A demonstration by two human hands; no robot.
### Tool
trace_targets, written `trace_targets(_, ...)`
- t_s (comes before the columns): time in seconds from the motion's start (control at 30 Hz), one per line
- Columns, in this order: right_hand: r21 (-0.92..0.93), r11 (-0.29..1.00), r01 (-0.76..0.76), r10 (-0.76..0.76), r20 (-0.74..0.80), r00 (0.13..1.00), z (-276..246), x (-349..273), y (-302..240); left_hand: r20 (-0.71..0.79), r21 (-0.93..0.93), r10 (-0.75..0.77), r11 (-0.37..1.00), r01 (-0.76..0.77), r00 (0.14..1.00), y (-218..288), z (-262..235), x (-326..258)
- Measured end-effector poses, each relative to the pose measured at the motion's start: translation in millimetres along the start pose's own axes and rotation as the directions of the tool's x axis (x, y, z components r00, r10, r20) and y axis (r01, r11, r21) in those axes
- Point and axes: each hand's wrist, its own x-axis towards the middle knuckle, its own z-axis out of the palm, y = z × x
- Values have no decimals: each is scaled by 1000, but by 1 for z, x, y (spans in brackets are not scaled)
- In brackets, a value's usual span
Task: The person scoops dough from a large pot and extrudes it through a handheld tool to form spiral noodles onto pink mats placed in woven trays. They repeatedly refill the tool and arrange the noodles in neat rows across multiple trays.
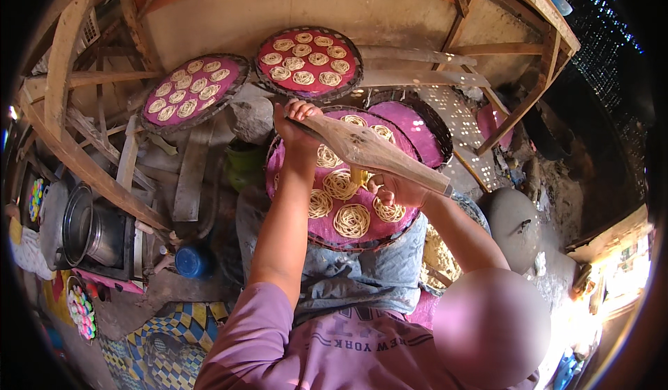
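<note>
A long wooden hand press (372,153) lies slantwise over a round tray lined with pink cloth (379,230), on my lap. My left hand (298,117) is wrapped round its upper left end. My right hand (400,189) is closed on the press's lower right part, its fingers curled underneath. A yellowish cylinder (359,176) shows below the press's middle, close to the right fingertips. Coiled nests of pale noodle strands (351,221) lie on the cloth; the press and my arms hide some of them.
Two pink-lined trays with noodle nests, one at the far left (148,115) and one beyond (270,84), lean near the wall. Another pink-lined tray (417,129) sits behind mine. Pale crumbly material (440,247) is by my right leg. A blue tub (191,261) and metal pot (104,233) stand left.
</note>
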Motion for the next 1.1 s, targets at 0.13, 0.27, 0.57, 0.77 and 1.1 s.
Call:
trace_targets(0.13, -93, 987, -131, 127, -48, 991, -3, 13, -1, -9, 27, 74, 997, -74, 997, -2, 5, -2)
trace_targets(0.27, -258, 935, -243, 154, -321, 934, 19, 17, -12, -62, 184, 205, 964, -191, 977, 9, 43, 5)
trace_targets(0.57, -705, -649, -286, -421, 19, 907, 41, 20, -18, 264, 533, 74, 820, -209, 962, 77, 265, -41)
trace_targets(0.77, -604, 475, -640, -437, -793, 424, -16, -77, -28, 172, 923, 5, 348, -163, 985, 81, 359, -164)
trace_targets(1.1, 88, 940, 329, -261, -436, 861, -76, -85, 72, -279, 925, 231, 325, 197, 932, 17, 252, -212)
